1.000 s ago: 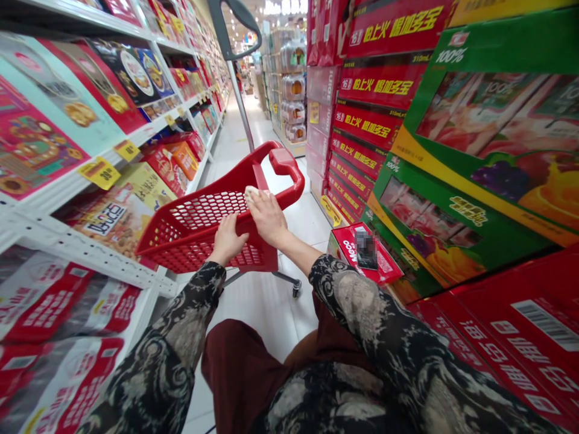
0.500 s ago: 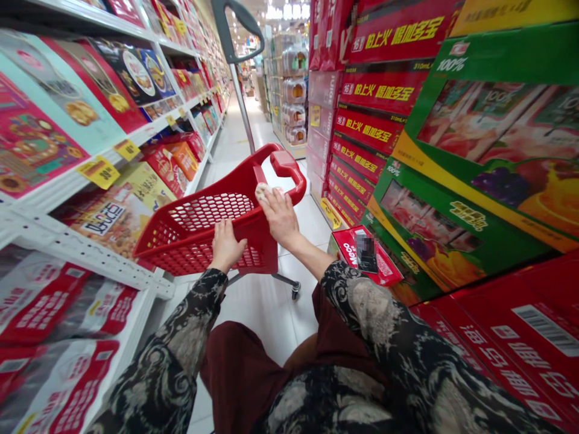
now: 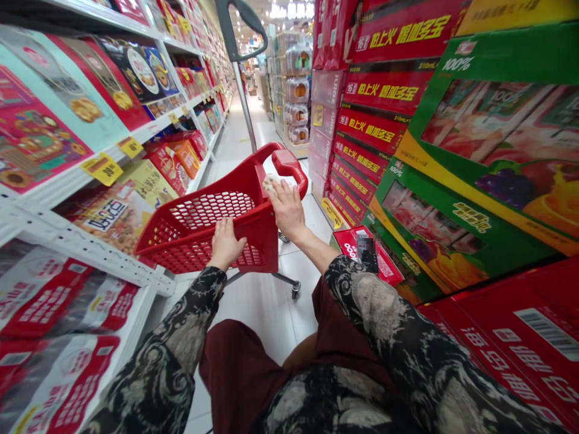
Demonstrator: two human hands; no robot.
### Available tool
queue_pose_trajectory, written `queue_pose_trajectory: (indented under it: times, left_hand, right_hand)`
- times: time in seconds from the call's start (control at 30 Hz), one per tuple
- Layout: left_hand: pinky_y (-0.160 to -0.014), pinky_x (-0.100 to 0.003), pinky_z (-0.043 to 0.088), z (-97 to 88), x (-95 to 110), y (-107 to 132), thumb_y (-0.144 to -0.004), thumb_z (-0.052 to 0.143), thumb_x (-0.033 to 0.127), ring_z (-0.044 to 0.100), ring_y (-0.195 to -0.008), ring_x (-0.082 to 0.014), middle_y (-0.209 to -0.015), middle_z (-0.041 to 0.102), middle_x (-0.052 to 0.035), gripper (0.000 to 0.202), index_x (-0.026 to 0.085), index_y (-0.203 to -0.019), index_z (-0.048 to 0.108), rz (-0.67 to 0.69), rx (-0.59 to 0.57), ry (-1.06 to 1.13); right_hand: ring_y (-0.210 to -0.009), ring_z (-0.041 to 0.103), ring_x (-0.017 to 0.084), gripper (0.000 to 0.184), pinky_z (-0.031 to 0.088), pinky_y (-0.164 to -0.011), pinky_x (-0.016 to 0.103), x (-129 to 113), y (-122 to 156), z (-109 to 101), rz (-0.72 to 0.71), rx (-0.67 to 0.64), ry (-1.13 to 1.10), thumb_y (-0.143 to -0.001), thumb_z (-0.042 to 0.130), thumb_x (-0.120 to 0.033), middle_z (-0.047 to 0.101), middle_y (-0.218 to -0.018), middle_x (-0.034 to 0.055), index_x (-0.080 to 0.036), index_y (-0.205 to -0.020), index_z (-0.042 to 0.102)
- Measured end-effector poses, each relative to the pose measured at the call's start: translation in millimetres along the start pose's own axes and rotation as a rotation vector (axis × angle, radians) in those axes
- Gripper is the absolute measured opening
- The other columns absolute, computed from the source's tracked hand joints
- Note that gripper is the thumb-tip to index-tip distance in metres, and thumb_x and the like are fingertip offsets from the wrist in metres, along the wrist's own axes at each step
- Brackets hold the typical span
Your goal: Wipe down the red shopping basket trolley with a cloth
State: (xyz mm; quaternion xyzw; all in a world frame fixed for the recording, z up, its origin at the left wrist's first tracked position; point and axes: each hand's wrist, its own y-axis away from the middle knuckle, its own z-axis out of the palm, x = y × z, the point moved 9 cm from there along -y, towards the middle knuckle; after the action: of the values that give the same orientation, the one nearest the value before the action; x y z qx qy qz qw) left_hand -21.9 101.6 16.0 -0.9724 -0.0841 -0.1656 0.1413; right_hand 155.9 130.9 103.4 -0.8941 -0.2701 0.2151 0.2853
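A red plastic wheeled shopping basket (image 3: 199,238) with perforated sides stands in front of me, its long pole and grey handle (image 3: 246,36) rising behind it. My left hand (image 3: 226,244) grips the near rim, fingers over the edge and thumb on the outside wall. Pressed under the fingers of my right hand (image 3: 288,211) is a folded whitish cloth (image 3: 272,182) with darker spots. It lies against the rim near the red loop-shaped grip (image 3: 292,166) at the basket's right end. Part of the cloth is hidden beneath my fingers.
White shelves (image 3: 154,135) with boxed snacks line the left side. On the right rise stacks of red drink cartons (image 3: 377,93) and green juice cartons (image 3: 434,199). A phone (image 3: 367,253) lies on a red box (image 3: 348,244). The tiled aisle (image 3: 246,114) runs ahead.
My right hand and the cloth have shifted slightly right along the basket rim. My left hand keeps its place on the near rim.
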Motion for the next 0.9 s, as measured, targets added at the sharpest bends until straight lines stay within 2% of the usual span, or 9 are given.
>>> queue_pose_trajectory:
  times: [0.1, 0.17, 0.23, 0.3, 0.37, 0.47, 0.57, 0.77, 0.9]
  left_hand:
    - [-0.111, -0.054, 0.026, 2.7, -1, -1, -0.075, 0.053, 0.031, 0.019, -0.142, -0.0331, -0.151, 0.028, -0.0208, 0.074, 0.01, -0.141, 0.028, -0.003, 0.002, 0.003]
    - [-0.111, -0.054, 0.026, 3.1, -2, -1, -0.075, 0.054, 0.03, 0.019, -0.142, -0.0329, -0.151, 0.028, -0.0205, 0.074, 0.01, -0.141, 0.028, 0.008, -0.006, 0.003]
    - [-0.11, -0.054, 0.027, 1.5, -2, 0, -0.075, 0.054, 0.029, 0.021, -0.141, -0.0326, -0.15, 0.029, -0.0198, 0.075, 0.011, -0.142, 0.027, 0.012, -0.015, 0.0]
    - [-0.11, -0.054, 0.028, -2.0, 0, 3, -0.076, 0.054, 0.029, 0.021, -0.141, -0.0331, -0.151, 0.028, -0.0197, 0.076, 0.011, -0.143, 0.025, 0.001, -0.017, -0.017]
    - [-0.109, -0.057, 0.027, -6.5, 5, 8, -0.076, 0.055, 0.028, 0.019, -0.142, -0.0347, -0.152, 0.025, -0.0194, 0.075, 0.012, -0.144, 0.026, -0.009, -0.004, -0.051]
    - [-0.111, -0.058, 0.023, -9.9, 20, 13, -0.077, 0.055, 0.026, 0.015, -0.143, -0.0344, -0.154, 0.02, -0.0174, 0.074, 0.013, -0.144, 0.027, 0.028, 0.015, -0.084]
    - [-0.112, -0.055, 0.024, -8.3, 31, 15, -0.077, 0.054, 0.024, 0.017, -0.143, -0.0322, -0.153, 0.022, -0.0184, 0.076, 0.009, -0.145, 0.024, 0.041, 0.017, -0.065]
    - [-0.112, -0.055, 0.024, -7.0, 34, 18, -0.076, 0.055, 0.021, 0.015, -0.143, -0.031, -0.154, 0.021, -0.0183, 0.078, 0.009, -0.145, 0.021, 0.014, 0.018, -0.062]
    - [-0.112, -0.055, 0.024, -7.7, 35, 23, -0.075, 0.056, 0.02, 0.014, -0.143, -0.031, -0.154, 0.02, -0.0171, 0.079, 0.01, -0.145, 0.021, 0.0, 0.027, -0.064]
  right_hand:
    - [-0.142, 0.024, 0.02, 0.039, 0.016, -0.119, 0.048, -21, 10, 20, -0.097, -0.016, -0.027, -0.093, 0.037, -0.01, 0.044, -0.144, 0.0094, -0.017, -0.126, 0.055]
    - [-0.142, 0.02, 0.017, 0.039, 0.015, -0.119, 0.04, -40, 19, 34, -0.178, 0.015, -0.054, -0.096, 0.03, -0.015, 0.047, -0.142, 0.0064, -0.016, -0.12, 0.059]
    - [-0.143, 0.015, 0.015, 0.045, 0.014, -0.118, 0.034, -54, 26, 41, -0.264, 0.049, -0.079, -0.098, 0.022, -0.019, 0.05, -0.139, 0.0033, -0.016, -0.116, 0.063]
    - [-0.143, 0.013, 0.014, 0.044, 0.014, -0.119, 0.034, -57, 27, 40, -0.319, 0.044, -0.085, -0.098, 0.023, -0.019, 0.05, -0.14, 0.0027, -0.016, -0.118, 0.061]
    - [-0.144, 0.014, 0.014, 0.039, 0.014, -0.12, 0.039, -46, 22, 32, -0.295, 0.024, -0.07, -0.096, 0.03, -0.015, 0.046, -0.143, 0.0041, -0.018, -0.126, 0.056]
    - [-0.145, 0.011, 0.017, 0.043, 0.012, -0.119, 0.048, -13, 14, 7, -0.157, 0.07, -0.045, -0.094, 0.032, -0.01, 0.038, -0.148, 0.0048, -0.019, -0.132, 0.05]
    - [-0.145, 0.014, 0.016, 0.045, 0.014, -0.119, 0.048, 7, 21, -2, -0.13, 0.1, -0.025, -0.094, 0.03, -0.009, 0.04, -0.147, 0.0043, -0.02, -0.133, 0.049]
    - [-0.143, 0.019, 0.017, 0.042, 0.022, -0.117, 0.045, 4, 59, 23, -0.209, 0.098, 0.007, -0.094, 0.032, -0.01, 0.045, -0.143, 0.0076, -0.019, -0.131, 0.051]
    - [-0.142, 0.025, 0.019, 0.041, 0.026, -0.114, 0.046, 1, 88, 49, -0.261, 0.062, 0.004, -0.092, 0.036, -0.008, 0.049, -0.14, 0.0103, -0.017, -0.128, 0.054]
